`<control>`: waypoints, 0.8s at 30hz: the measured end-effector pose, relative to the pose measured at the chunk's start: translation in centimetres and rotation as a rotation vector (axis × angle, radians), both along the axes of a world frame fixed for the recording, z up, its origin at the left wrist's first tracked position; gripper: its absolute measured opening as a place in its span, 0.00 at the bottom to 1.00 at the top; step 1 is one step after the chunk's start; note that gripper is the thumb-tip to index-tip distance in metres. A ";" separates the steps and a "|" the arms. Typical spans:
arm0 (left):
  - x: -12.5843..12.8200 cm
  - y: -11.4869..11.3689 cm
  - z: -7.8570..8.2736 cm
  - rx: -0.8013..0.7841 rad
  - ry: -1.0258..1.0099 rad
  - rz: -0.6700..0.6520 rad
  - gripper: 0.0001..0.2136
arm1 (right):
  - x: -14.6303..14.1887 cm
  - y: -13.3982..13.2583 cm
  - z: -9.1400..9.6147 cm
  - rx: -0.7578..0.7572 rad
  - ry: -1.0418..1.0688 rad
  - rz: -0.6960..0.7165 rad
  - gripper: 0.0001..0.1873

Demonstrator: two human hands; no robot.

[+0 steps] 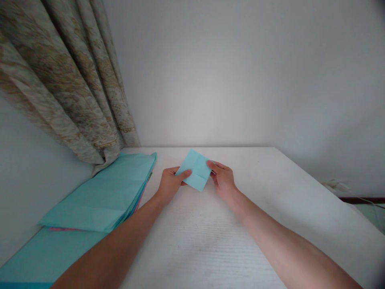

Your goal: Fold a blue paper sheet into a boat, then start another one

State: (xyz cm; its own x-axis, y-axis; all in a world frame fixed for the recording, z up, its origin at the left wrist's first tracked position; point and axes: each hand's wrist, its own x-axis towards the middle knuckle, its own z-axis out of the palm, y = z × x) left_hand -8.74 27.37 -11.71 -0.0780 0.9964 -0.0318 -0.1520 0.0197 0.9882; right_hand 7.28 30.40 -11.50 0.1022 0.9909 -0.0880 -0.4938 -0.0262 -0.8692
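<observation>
A small light-blue piece of folded paper (196, 165), with crease lines across its face, is held between my two hands over the table. My left hand (173, 181) grips its left corner, thumb on top and fingers behind. On the right side, my right hand (221, 176) pinches the edge, its thumb lying on the upper face. The fingers under the paper are partly hidden. The paper is tilted, with one corner pointing away from me.
The white table (210, 241) meets a plain wall (210, 72). At the left lies a stack of large light-blue paper sheets (102, 192), with pink and darker edges showing. A patterned curtain (69, 80) hangs down to the stack. Cables (365, 199) run beyond the right edge.
</observation>
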 end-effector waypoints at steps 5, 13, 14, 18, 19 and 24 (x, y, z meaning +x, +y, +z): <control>-0.3 0.1 -0.3 0.013 -0.014 -0.007 0.15 | -0.7 -0.8 -0.6 -0.014 -0.011 0.182 0.13; -0.3 0.3 -0.5 0.008 -0.055 -0.021 0.16 | 0.0 -0.1 -0.3 -0.004 -0.037 0.078 0.11; -0.3 0.3 -0.5 0.003 -0.067 -0.019 0.16 | 0.1 -0.1 -0.2 0.001 -0.037 0.061 0.11; -0.3 0.2 -0.3 0.001 -0.078 -0.029 0.15 | -0.4 -0.6 -0.5 -0.018 -0.037 0.171 0.13; -0.3 0.2 -0.3 0.006 -0.072 -0.039 0.15 | -0.6 -0.9 -0.7 -0.023 -0.043 0.210 0.14; -0.4 0.3 -0.3 0.000 -0.029 -0.058 0.15 | -0.9 -1.2 -0.7 -0.012 -0.078 0.239 0.16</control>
